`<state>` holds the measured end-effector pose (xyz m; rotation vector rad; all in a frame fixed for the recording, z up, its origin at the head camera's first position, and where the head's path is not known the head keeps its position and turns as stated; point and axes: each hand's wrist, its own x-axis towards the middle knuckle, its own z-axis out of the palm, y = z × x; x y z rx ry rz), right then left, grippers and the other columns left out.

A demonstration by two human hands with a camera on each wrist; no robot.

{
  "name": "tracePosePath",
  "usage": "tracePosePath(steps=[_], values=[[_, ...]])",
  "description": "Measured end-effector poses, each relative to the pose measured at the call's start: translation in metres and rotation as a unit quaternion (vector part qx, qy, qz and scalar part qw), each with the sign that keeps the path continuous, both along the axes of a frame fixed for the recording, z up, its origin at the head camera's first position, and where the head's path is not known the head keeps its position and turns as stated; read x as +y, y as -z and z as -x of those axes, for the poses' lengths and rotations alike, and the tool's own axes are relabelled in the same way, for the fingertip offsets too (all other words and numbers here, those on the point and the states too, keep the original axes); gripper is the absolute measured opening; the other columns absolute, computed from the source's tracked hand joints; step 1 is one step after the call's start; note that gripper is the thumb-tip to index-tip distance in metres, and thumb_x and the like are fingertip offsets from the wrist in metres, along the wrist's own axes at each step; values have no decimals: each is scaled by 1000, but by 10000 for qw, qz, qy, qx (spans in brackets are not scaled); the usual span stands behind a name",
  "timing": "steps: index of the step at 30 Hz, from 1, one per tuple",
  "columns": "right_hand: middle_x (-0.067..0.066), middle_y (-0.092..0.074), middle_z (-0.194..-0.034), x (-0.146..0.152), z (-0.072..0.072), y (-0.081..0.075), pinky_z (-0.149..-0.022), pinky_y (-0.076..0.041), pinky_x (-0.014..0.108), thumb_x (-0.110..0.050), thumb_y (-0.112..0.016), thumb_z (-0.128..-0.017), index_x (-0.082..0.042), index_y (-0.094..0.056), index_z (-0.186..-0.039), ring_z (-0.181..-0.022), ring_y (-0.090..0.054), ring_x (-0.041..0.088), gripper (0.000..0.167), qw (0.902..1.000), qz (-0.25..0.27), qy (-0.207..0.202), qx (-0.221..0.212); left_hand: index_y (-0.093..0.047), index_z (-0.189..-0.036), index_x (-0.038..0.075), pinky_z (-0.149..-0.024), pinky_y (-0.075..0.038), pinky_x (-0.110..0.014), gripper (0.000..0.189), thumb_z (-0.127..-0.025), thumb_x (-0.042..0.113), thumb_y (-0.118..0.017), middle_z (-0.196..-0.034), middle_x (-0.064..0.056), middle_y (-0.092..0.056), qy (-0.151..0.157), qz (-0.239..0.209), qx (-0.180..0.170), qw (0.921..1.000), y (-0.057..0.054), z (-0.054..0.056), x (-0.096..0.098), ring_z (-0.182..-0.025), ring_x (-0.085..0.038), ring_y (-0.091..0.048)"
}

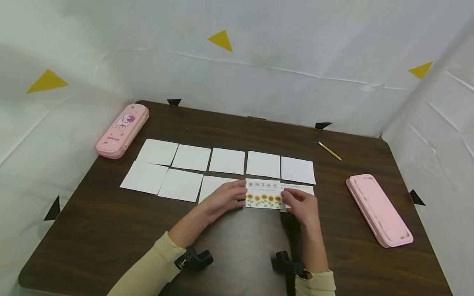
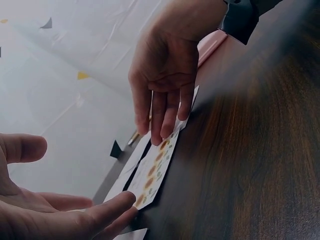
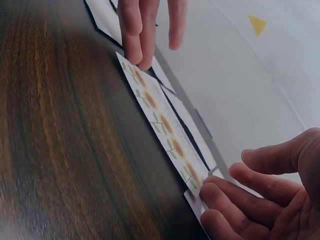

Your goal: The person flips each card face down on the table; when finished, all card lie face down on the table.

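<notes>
A card printed with sunflowers and Chinese characters (image 1: pixel 263 188) lies face up in the front row on the table. My left hand (image 1: pixel 225 197) has its fingertips at the card's left edge, fingers fairly straight. At its right edge are the fingertips of my right hand (image 1: pixel 301 203), the thumb held apart from them in the right wrist view. Partly hidden under that hand lies another printed card (image 1: pixel 305 189), overlapped by the sunflower card. Left of it, a blank white card (image 1: pixel 212 186) is partly covered by my left hand.
Several blank white cards (image 1: pixel 226 160) form a back row, with more at front left (image 1: pixel 180 185). A pink pencil case with a rabbit (image 1: pixel 123 129) stands at back left, a plain pink case (image 1: pixel 379 209) at right. A yellow pencil (image 1: pixel 329 151) lies at back right.
</notes>
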<state>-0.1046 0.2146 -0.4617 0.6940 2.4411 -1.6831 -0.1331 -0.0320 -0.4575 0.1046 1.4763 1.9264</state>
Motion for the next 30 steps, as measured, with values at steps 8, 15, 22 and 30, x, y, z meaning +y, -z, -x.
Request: tracePosePath(steps=[8, 15, 22, 30], values=[[20, -65, -122, 1, -1, -4, -69, -56, 24, -25, -66, -94, 1, -68, -121, -94, -67, 22, 38, 10000, 76, -52, -1, -23, -153, -4, -110, -34, -49, 61, -102, 16, -49, -153, -25, -30, -58, -24, 1, 10000, 0, -1, 1, -139, -38, -35], [16, -67, -121, 1, -1, -8, -72, -57, 25, -18, -64, -96, -2, -68, -122, -97, -67, 20, 31, 9992, 401, 40, 19, -30, -152, -1, -109, -36, -48, 59, -101, 19, -52, -155, -19, -32, -75, 336, 290, 9990, -6, -3, -4, -137, -32, -39], [14, -69, -116, -2, 1, -4, -71, -55, 22, -1, -67, -90, -2, -69, -122, -91, -63, 16, 31, 9983, 384, -141, 418, -34, -150, 0, -106, -40, -48, 56, -101, 20, -52, -152, -18, -38, -256, 405, 463, 9978, -12, -6, -15, -134, -32, -44], [19, -70, -110, -1, -1, 0, -72, -49, 17, 6, -67, -88, 3, -70, -117, -90, -63, 13, 29, 9933, 284, -493, 1003, -32, -150, -3, -107, -38, -51, 55, -101, 14, -51, -150, -23, -37, -270, 112, 599, 9978, -17, -9, -23, -133, -34, -44]])
